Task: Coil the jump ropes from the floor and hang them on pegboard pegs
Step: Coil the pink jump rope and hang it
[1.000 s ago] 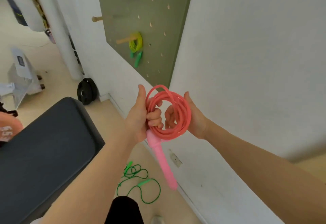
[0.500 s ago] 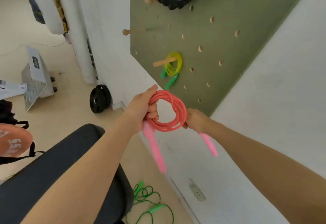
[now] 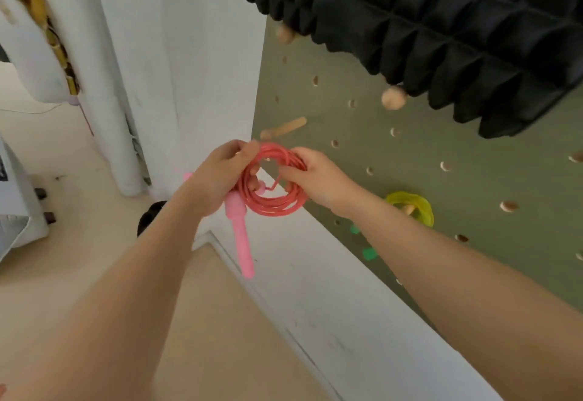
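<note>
From the head camera, both hands hold a coiled pink jump rope (image 3: 273,202) up near the green pegboard (image 3: 410,186). The left hand (image 3: 217,176) has its fingers curled round the coil's left side, one pink handle (image 3: 241,236) hanging below. The right hand (image 3: 315,176) pinches the right side. A wooden peg (image 3: 285,127) sticks out just above, somewhat blurred. A yellow rope (image 3: 416,206) hangs on a lower peg, it seems.

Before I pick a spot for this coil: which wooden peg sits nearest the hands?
The bare, slanted wooden peg just above the pink coiled jump rope; the other pegs are under the black foam roller or carry the yellow rope.
</note>
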`<act>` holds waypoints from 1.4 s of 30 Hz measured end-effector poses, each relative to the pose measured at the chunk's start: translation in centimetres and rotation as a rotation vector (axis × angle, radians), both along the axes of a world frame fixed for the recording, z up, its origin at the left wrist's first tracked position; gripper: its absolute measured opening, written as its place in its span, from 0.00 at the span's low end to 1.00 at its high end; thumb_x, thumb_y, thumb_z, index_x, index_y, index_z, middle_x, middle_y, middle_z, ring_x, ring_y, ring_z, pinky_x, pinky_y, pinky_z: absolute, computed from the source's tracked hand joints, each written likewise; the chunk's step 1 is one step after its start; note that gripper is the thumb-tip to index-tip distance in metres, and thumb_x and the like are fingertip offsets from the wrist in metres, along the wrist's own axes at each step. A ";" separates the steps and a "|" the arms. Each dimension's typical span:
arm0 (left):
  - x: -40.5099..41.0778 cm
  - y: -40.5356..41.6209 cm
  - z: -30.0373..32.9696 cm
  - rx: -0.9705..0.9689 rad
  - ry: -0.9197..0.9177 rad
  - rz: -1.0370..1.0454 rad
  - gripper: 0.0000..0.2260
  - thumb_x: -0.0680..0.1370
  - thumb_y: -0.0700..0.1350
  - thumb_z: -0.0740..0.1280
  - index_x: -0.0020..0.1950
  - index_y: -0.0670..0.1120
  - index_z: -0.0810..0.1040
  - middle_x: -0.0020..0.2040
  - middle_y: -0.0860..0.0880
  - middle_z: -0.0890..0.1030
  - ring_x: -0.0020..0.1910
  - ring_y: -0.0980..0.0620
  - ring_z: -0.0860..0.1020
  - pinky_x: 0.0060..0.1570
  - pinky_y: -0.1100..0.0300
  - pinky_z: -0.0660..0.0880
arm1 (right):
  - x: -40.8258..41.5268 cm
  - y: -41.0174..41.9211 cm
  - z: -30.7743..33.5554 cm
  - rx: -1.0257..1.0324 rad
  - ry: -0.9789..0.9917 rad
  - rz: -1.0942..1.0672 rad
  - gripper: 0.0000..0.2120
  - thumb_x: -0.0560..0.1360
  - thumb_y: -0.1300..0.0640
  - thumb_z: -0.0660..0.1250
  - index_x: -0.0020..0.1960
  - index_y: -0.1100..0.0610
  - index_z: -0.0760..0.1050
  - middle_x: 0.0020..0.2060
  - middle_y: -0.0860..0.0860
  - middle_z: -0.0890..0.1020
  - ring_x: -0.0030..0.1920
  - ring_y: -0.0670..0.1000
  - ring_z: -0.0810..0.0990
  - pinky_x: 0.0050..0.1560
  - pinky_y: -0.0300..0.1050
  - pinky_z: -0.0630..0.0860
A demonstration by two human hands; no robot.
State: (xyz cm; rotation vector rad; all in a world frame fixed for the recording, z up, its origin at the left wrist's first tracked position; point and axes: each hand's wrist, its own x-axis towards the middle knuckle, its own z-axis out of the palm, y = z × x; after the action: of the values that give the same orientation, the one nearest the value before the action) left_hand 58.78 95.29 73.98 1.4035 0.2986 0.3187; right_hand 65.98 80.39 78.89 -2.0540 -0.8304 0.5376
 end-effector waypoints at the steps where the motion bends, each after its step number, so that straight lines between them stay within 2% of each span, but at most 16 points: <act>1: 0.9 1.6 -0.3 0.047 -0.020 -0.042 0.09 0.75 0.50 0.67 0.43 0.45 0.73 0.30 0.53 0.77 0.28 0.52 0.76 0.32 0.60 0.76 | 0.8 1.3 -0.4 -0.003 -0.048 -0.049 0.03 0.77 0.63 0.61 0.46 0.57 0.71 0.31 0.47 0.74 0.24 0.37 0.73 0.27 0.29 0.67; 3: 2.7 3.9 -0.4 0.154 -0.065 -0.071 0.05 0.73 0.45 0.69 0.45 0.46 0.75 0.30 0.53 0.80 0.30 0.54 0.77 0.34 0.61 0.76 | 2.1 3.2 -1.3 -0.035 -0.193 -0.134 0.03 0.76 0.61 0.60 0.47 0.56 0.72 0.32 0.46 0.76 0.29 0.39 0.74 0.31 0.34 0.68; 5: 4.8 5.1 -0.6 0.279 -0.101 -0.017 0.02 0.76 0.40 0.68 0.46 0.44 0.75 0.30 0.54 0.79 0.29 0.56 0.76 0.33 0.63 0.75 | 3.2 4.9 -2.1 -0.064 -0.292 -0.221 0.05 0.76 0.58 0.59 0.49 0.56 0.72 0.37 0.48 0.79 0.37 0.47 0.77 0.35 0.40 0.70; 8: 7.7 5.6 -1.0 0.483 -0.124 0.112 0.02 0.77 0.41 0.65 0.49 0.44 0.74 0.34 0.54 0.76 0.31 0.57 0.72 0.33 0.68 0.69 | 4.7 6.7 -2.0 -0.091 -0.402 -0.383 0.11 0.75 0.56 0.60 0.55 0.60 0.70 0.47 0.53 0.78 0.45 0.54 0.76 0.43 0.45 0.71; 11: 11.0 6.4 -1.7 0.619 -0.126 0.115 0.05 0.78 0.42 0.64 0.51 0.43 0.76 0.36 0.51 0.76 0.33 0.57 0.72 0.34 0.71 0.68 | 6.5 7.5 -2.2 -0.219 -0.549 -0.490 0.14 0.76 0.55 0.61 0.58 0.61 0.68 0.54 0.56 0.76 0.53 0.57 0.76 0.47 0.49 0.71; 15: 15.2 7.2 -3.2 0.719 -0.062 0.064 0.10 0.76 0.46 0.66 0.55 0.45 0.79 0.48 0.42 0.76 0.48 0.45 0.75 0.53 0.54 0.73 | 8.0 7.1 -3.7 -0.523 -0.849 -0.540 0.12 0.79 0.55 0.56 0.59 0.60 0.64 0.56 0.55 0.75 0.54 0.57 0.78 0.37 0.46 0.66; 17: 16.4 7.0 -4.3 0.809 0.087 0.130 0.05 0.74 0.49 0.68 0.46 0.50 0.82 0.46 0.42 0.74 0.51 0.42 0.75 0.51 0.52 0.74 | 8.1 6.9 -4.2 -0.591 -0.967 -0.504 0.11 0.80 0.55 0.55 0.60 0.59 0.63 0.57 0.54 0.75 0.53 0.56 0.78 0.35 0.46 0.64; 19: 16.4 6.1 -5.1 0.869 0.246 0.087 0.04 0.75 0.46 0.66 0.43 0.46 0.79 0.44 0.41 0.79 0.50 0.40 0.79 0.46 0.51 0.76 | 8.0 6.5 -4.2 -0.608 -0.978 -0.470 0.12 0.81 0.54 0.55 0.62 0.58 0.62 0.60 0.54 0.73 0.56 0.55 0.76 0.35 0.46 0.64; 21: 15.6 5.1 -5.3 0.832 0.291 0.065 0.09 0.74 0.41 0.66 0.54 0.40 0.74 0.50 0.40 0.80 0.51 0.40 0.78 0.48 0.51 0.74 | 7.6 6.3 -3.9 -0.590 -0.895 -0.463 0.15 0.80 0.51 0.55 0.63 0.58 0.62 0.63 0.54 0.71 0.57 0.57 0.75 0.38 0.47 0.65; 25: 13.9 4.3 -4.4 0.467 0.189 0.014 0.37 0.70 0.42 0.73 0.72 0.39 0.55 0.62 0.42 0.73 0.59 0.43 0.74 0.61 0.49 0.71 | 6.2 5.7 -3.5 -0.488 -0.723 -0.443 0.23 0.79 0.51 0.58 0.71 0.54 0.56 0.69 0.55 0.62 0.57 0.60 0.75 0.43 0.49 0.67; 27: 13.5 3.9 -3.9 0.394 0.131 -0.009 0.49 0.65 0.47 0.75 0.75 0.41 0.48 0.67 0.41 0.69 0.65 0.43 0.71 0.64 0.47 0.69 | 5.7 5.3 -3.3 -0.480 -0.802 -0.370 0.29 0.78 0.54 0.60 0.74 0.50 0.51 0.71 0.55 0.58 0.61 0.59 0.71 0.51 0.50 0.69; 29: 13.6 3.6 -3.9 0.317 0.088 0.012 0.55 0.57 0.57 0.73 0.76 0.44 0.47 0.70 0.41 0.65 0.68 0.44 0.69 0.67 0.46 0.67 | 5.8 5.3 -3.1 -0.533 -0.960 -0.261 0.34 0.76 0.60 0.62 0.75 0.47 0.49 0.74 0.53 0.53 0.68 0.57 0.62 0.62 0.51 0.64; 32: 13.2 3.6 -4.3 0.287 0.038 -0.009 0.57 0.54 0.61 0.72 0.76 0.45 0.48 0.73 0.43 0.62 0.70 0.46 0.65 0.69 0.47 0.65 | 6.2 5.6 -2.6 -0.596 -0.965 -0.139 0.38 0.72 0.61 0.65 0.76 0.50 0.50 0.76 0.52 0.50 0.74 0.55 0.51 0.70 0.51 0.54; 36: 12.8 4.1 -5.6 0.270 -0.015 -0.109 0.59 0.56 0.53 0.79 0.76 0.44 0.46 0.72 0.47 0.64 0.69 0.53 0.66 0.69 0.53 0.64 | 6.3 5.1 -2.9 -0.557 -0.861 -0.123 0.36 0.73 0.59 0.64 0.76 0.54 0.52 0.76 0.53 0.49 0.75 0.55 0.49 0.73 0.51 0.51; 40: 9.3 3.5 -5.7 0.313 0.068 0.075 0.60 0.56 0.57 0.76 0.76 0.44 0.44 0.77 0.46 0.52 0.75 0.50 0.54 0.73 0.49 0.56 | 4.9 3.3 -3.8 -0.400 -0.868 -0.134 0.30 0.74 0.63 0.60 0.74 0.56 0.57 0.76 0.53 0.52 0.74 0.56 0.52 0.73 0.52 0.53; 42: 6.8 1.8 -6.3 0.340 0.156 0.202 0.55 0.60 0.57 0.74 0.76 0.42 0.45 0.77 0.45 0.51 0.75 0.49 0.51 0.73 0.50 0.53 | 3.5 2.0 -4.0 -0.329 -0.823 -0.093 0.28 0.74 0.63 0.60 0.73 0.57 0.59 0.75 0.53 0.54 0.74 0.56 0.54 0.72 0.53 0.57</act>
State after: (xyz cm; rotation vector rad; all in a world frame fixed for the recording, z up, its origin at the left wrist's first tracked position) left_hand 65.61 97.09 67.72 1.7413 0.5355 0.4419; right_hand 69.52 82.43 74.91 -2.6382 -1.1482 -0.2868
